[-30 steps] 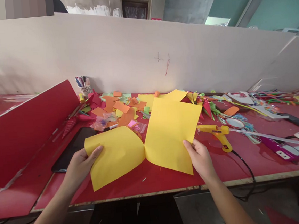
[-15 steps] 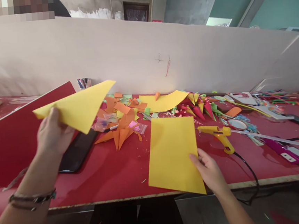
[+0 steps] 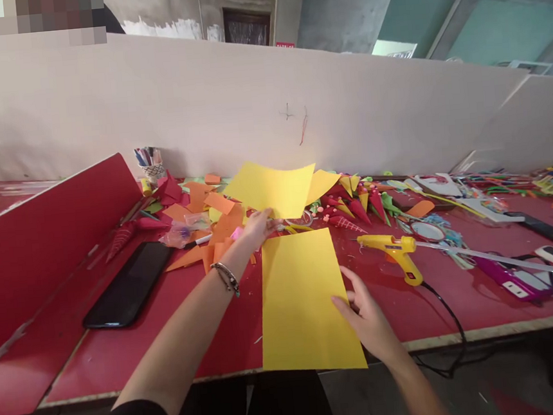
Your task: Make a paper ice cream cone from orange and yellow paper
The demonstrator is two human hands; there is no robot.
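Along the lower right of the frame, a bare strip of red desk (image 3: 484, 315) is crossed by the black cord (image 3: 449, 308) of a yellow glue gun (image 3: 391, 249). Left of centre, the open patch between a black phone (image 3: 126, 285) and the lower yellow sheet (image 3: 307, 302) has the left forearm (image 3: 185, 332) stretched over it. An upright red board (image 3: 48, 253) blocks the left side, heaped paper scraps (image 3: 228, 224) crowd the middle, and a pale partition (image 3: 369, 109) walls off the top.
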